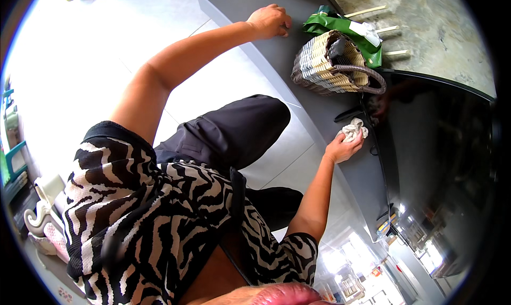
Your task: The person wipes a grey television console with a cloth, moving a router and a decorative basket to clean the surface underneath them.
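Over the edge of a long grey cabinet top (pixel 279 53), my left hand (pixel 273 22) hangs with loosely curled fingers. Nothing shows in it, but the inside of the hand is hidden. A wicker basket (pixel 315 65) with a dark brown handle lies tipped to its right, with a dark object inside. Beside the basket is a green package (pixel 339 25) with a white piece on it. My right hand (pixel 345 147) grips a crumpled whitish cloth (pixel 353 130) over the cabinet top, close to the television's lower edge.
A large black television screen (pixel 435 145) stands along the cabinet, with its dark foot (pixel 348 114) near the cloth. Pale sticks (pixel 365 12) reach towards the marbled wall (pixel 451 37). A small yellow and blue item (pixel 385 225) lies farther down the cabinet. Pale floor tiles (pixel 279 165) show below.
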The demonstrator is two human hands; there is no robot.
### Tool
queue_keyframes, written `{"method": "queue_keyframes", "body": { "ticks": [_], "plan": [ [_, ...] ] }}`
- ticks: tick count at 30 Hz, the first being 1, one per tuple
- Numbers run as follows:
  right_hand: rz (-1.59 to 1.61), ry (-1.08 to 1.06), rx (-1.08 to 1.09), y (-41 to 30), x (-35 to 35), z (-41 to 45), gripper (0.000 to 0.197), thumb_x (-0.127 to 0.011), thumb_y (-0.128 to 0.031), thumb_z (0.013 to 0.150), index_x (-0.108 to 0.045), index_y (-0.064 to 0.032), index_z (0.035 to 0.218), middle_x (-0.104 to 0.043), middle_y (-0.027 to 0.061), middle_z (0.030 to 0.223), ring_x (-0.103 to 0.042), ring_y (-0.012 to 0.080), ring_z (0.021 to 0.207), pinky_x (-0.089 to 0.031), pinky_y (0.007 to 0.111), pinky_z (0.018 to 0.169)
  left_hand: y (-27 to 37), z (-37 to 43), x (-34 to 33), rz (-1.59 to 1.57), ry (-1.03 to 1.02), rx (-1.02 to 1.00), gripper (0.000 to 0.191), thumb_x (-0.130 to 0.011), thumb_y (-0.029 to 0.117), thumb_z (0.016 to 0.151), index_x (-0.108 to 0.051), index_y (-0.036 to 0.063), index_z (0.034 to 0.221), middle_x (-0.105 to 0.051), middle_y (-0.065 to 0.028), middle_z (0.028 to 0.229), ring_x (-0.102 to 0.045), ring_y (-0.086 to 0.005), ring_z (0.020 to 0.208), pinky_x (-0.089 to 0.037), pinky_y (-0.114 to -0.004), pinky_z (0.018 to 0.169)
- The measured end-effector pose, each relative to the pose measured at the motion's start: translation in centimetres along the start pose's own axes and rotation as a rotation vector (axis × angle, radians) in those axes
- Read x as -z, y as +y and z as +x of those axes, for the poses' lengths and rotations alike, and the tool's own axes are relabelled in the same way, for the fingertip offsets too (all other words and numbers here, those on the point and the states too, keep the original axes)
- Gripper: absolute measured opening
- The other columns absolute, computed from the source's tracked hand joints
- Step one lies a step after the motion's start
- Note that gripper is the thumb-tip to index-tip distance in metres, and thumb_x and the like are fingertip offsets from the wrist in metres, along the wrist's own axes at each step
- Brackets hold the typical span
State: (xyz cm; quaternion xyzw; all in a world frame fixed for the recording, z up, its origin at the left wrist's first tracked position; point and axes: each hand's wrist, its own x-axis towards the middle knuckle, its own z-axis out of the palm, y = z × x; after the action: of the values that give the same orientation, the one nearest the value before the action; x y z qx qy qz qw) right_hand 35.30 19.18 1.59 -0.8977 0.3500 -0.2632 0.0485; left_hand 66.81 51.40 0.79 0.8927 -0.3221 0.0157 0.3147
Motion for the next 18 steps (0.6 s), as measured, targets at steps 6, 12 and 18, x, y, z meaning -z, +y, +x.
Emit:
{"method": "queue_keyframes", "body": {
  "ticks": [6, 12, 18],
  "plan": [
    [0.012, 0.008, 0.026, 0.1, 0.0, 0.1, 0.062, -0.06, -0.01, 0.08, -0.049, -0.0198, 0.14, -0.047, 0.0176, 0.142, -0.049, 0.0374, 0.128, -0.047, 0.05, 0.097, 0.2, -1.1, 0.4, 0.137, -0.077, -0.135, 0.007, -0.068, 0.02, 0.09, -0.068, 0.0139, 0.092, -0.065, -0.0035, 0.096, -0.06, -0.0252, 0.102, -0.052, -0.039, 0.084],
    [0.02, 0.017, 0.018, 0.3, -0.3, 0.1, 0.062, -0.061, -0.008, 0.079, -0.05, -0.0187, 0.139, -0.049, 0.0173, 0.14, -0.05, 0.0378, 0.127, -0.047, 0.05, 0.097, 0.0, -10.3, 8.2, -0.158, -0.614, -0.015, 0.008, -0.063, 0.009, 0.094, -0.07, 0.0046, 0.094, -0.07, -0.0093, 0.082, -0.068, -0.0212, 0.079, -0.055, -0.038, 0.075],
    [0.063, 0.034, 0.083, 1.4, -0.7, 0.4, 0.062, -0.061, -0.007, 0.078, -0.05, -0.0154, 0.138, -0.05, 0.0194, 0.138, -0.05, 0.0391, 0.126, -0.046, 0.05, 0.098, -1.2, -15.6, 11.8, 0.161, -0.954, 0.364, 0.016, -0.072, 0.014, 0.09, -0.073, 0.004, 0.102, -0.072, -0.0107, 0.1, -0.065, -0.0257, 0.105, -0.049, -0.042, 0.094]
  ]
}}
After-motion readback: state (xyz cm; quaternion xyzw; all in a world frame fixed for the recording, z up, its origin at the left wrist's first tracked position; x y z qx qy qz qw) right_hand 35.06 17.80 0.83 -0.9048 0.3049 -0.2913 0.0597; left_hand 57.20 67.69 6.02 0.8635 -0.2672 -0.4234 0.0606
